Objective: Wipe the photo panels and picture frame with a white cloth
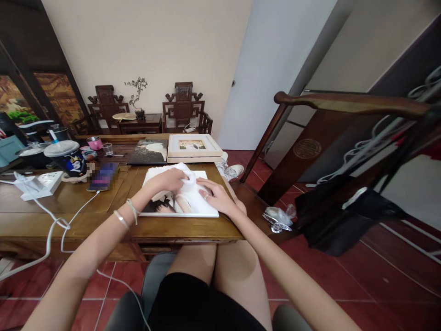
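Note:
A white-edged photo print (206,209) lies flat on the wooden table (103,216) right in front of me. My left hand (168,180) is closed on a bunched white cloth (188,181) and presses it onto the print's upper part. Beside it, my right hand (215,195) rests flat on the print's right side with its fingers stretched out. Bracelets circle my left wrist.
A framed picture (193,147) and a dark print (149,152) lie further back. To the left are a phone (102,177), a lidded cup (69,158), a power strip (41,183) and white cables. A dark wooden rack (344,138) stands at right, a crumpled plastic bag (279,217) on the floor.

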The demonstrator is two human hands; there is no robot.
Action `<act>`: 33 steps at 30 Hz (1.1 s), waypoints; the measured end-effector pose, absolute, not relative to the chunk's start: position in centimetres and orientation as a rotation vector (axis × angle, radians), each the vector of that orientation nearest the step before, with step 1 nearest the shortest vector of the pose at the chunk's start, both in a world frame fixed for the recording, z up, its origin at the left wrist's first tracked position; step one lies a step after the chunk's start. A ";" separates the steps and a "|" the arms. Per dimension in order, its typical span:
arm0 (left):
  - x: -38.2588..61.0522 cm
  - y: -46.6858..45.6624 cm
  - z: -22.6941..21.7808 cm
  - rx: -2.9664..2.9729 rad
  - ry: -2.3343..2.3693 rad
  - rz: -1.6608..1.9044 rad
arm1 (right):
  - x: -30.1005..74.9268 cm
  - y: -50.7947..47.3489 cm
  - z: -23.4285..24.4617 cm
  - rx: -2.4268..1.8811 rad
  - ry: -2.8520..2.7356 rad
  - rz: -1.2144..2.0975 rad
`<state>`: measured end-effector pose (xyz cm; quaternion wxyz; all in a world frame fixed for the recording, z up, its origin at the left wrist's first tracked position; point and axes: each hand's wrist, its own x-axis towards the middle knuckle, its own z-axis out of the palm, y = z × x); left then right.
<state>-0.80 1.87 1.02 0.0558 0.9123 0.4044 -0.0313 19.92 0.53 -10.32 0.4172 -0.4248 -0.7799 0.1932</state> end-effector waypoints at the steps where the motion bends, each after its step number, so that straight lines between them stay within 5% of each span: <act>1: -0.2 2.9 0.6 2.759 1.235 -0.043 | 19.9 0.5 -10.3 -1.069 -1.969 0.475; 9: 4.2 4.8 -1.6 2.771 1.104 0.143 | 20.0 0.3 -10.1 -1.092 -1.988 0.448; 22: -3.8 2.7 -4.0 2.881 1.338 0.091 | 19.9 0.7 -10.6 -1.092 -1.953 0.494; 33: -1.7 -9.6 -3.2 3.008 1.146 -0.068 | 19.9 0.8 -10.7 -1.071 -1.924 0.505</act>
